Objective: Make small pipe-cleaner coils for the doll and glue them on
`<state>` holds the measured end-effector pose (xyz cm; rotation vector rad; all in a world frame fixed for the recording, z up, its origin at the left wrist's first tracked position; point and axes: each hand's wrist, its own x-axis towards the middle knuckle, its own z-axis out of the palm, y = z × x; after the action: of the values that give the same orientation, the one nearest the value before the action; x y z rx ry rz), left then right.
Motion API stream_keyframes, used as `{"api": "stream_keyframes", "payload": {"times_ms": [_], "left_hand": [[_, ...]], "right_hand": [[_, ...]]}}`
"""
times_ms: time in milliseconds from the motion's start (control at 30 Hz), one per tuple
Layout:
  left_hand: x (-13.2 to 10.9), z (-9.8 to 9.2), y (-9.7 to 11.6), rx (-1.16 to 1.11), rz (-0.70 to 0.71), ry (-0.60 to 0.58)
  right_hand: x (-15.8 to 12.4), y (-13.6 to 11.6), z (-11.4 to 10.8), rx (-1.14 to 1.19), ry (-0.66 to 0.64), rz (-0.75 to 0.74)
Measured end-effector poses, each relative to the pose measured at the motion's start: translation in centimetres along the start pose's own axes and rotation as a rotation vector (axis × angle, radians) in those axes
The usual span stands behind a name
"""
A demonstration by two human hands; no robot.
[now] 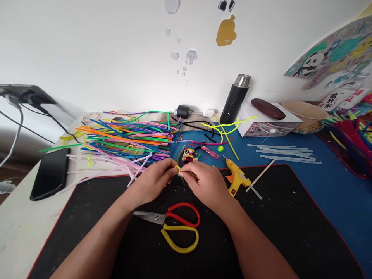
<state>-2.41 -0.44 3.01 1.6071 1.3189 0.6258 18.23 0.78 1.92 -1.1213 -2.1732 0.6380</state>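
My left hand (158,176) and my right hand (203,180) meet above the black mat (261,232). Between their pinched fingertips is a small yellow pipe cleaner piece (178,168), bent into a curl. Both hands grip it; part of it is hidden by the fingers. Just beyond the fingertips sits a small colourful figure (190,154) with a red and blue top. Nearer to me lie scissors (165,221) with one red and one yellow handle. To the right of my right hand rests a yellow hot glue gun (238,176).
A heap of coloured pipe cleaners (128,135) spreads at the back left, beside a phone (50,172). Behind stand a black thermos (235,100) and a white box (269,120). Clear glue sticks (286,151) and a wooden stick (260,175) lie on the right.
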Motion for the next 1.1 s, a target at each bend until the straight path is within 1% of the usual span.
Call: {"api": "stream_keyframes", "payload": {"times_ms": [100,167,367,633,733,833,933,1100], "left_hand": [[-0.12,-0.11,-0.08,0.05,0.002,0.008],[-0.12,-0.12,-0.24,0.022,-0.007,0.008],[0.27,-0.21,-0.76,-0.21,-0.031,0.008],[0.42,-0.85,-0.07,-0.468,-0.049,-0.054],[0.55,-0.75,0.0,-0.528,-0.072,-0.049],[0.67,-0.55,0.01,-0.573,-0.075,-0.005],[0.67,-0.46,0.0,-0.595,-0.065,0.004],[0.53,-0.68,-0.09,-0.6,-0.057,0.004]], "right_hand": [[0.03,-0.03,-0.12,-0.005,-0.012,0.003],[0.07,-0.07,-0.17,0.005,-0.014,0.008],[0.07,-0.1,-0.1,0.033,0.005,0.064],[-0.06,-0.38,-0.06,0.172,0.082,0.137],[-0.08,-0.5,0.0,0.191,0.092,0.142],[-0.1,-0.68,0.07,0.221,0.072,0.135],[-0.09,-0.89,0.09,0.273,0.047,0.148],[-0.07,-0.88,0.09,0.476,-0.011,0.251]]}}
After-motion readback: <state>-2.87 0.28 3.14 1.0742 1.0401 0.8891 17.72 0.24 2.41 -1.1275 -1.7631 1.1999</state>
